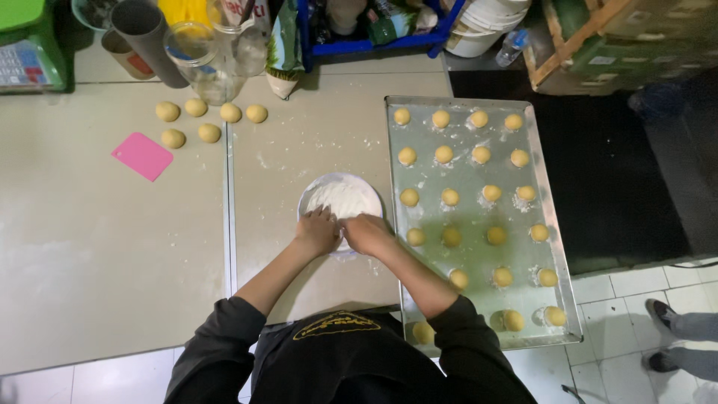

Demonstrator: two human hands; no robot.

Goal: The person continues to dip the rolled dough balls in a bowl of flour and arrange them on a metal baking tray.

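Note:
Both my hands meet at the near rim of a white bowl of flour (342, 196) on the pale table. My left hand (317, 230) rests on the bowl's left edge with fingers curled into the flour. My right hand (366, 232) lies beside it, fingers bent toward the left hand; whatever sits between them is hidden. Right of the bowl lies a metal baking tray (468, 217) with several yellow dough balls (449, 197) in rows. Several more dough balls (209, 132) sit loose at the far left of the table.
A pink plastic scraper (143, 155) lies left of the bowl. Clear jars (196, 56), a grey tube (146, 34) and a bag (283, 45) crowd the far edge. Another person's shoes (661, 335) stand on the tiled floor at the right.

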